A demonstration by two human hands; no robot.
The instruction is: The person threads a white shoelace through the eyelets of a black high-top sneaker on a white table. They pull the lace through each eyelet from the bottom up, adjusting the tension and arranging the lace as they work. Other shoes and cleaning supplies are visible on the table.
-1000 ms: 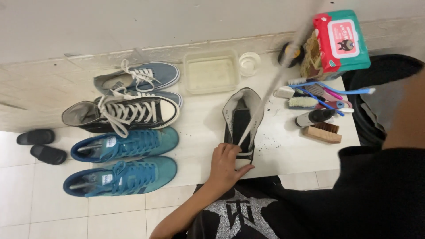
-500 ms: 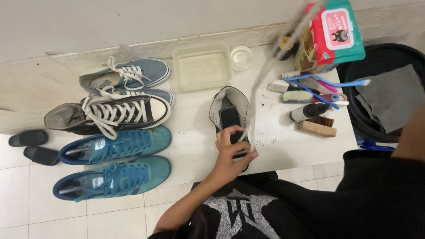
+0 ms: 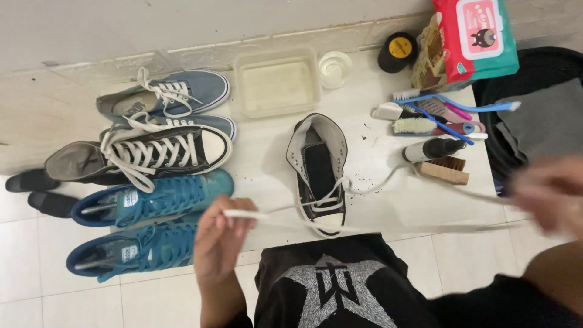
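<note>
Surface: white tiled floor [image 3: 24,285] with a pale mat [image 3: 376,182] against a light wall [image 3: 182,24].
Shoe: black high-top sneaker [image 3: 319,173] lies on the mat, toe toward the person.
Lace: white shoelace [image 3: 285,215] runs from the sneaker out to both hands.
Left hand [image 3: 221,240]: fingers pinched on the lace end.
Right hand [image 3: 549,194]: motion-blurred; grip cannot be told.
Nearby: sneakers [image 3: 152,182] in a row, plastic tub [image 3: 277,83], brushes [image 3: 434,118].
Cut off: dark bin [image 3: 540,109] at the right edge.
</note>
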